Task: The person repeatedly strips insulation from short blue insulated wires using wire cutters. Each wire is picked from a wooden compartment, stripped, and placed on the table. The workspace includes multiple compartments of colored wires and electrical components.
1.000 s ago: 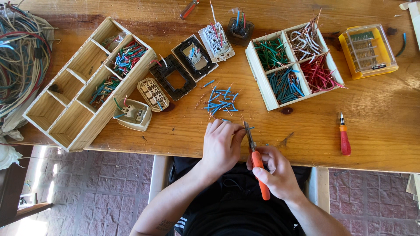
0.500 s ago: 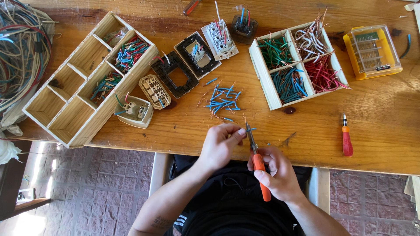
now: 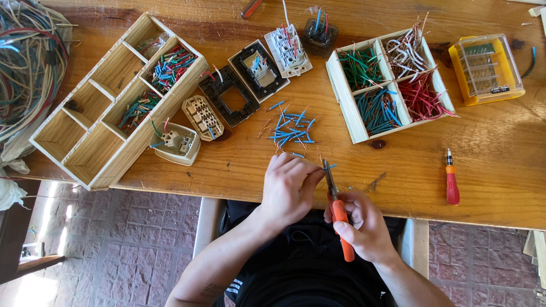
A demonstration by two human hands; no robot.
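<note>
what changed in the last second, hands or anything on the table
Hardly anything. The left hand has drawn slightly nearer the tip of the orange-handled pliers, pinching a short blue wire piece there. The right hand still grips the handles. The blue wire pile, red screwdriver and wooden trays stayed put.

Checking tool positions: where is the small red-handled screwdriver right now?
In the head view, the small red-handled screwdriver lies on the wooden table, right of the right hand, below the yellow plastic case.
</note>
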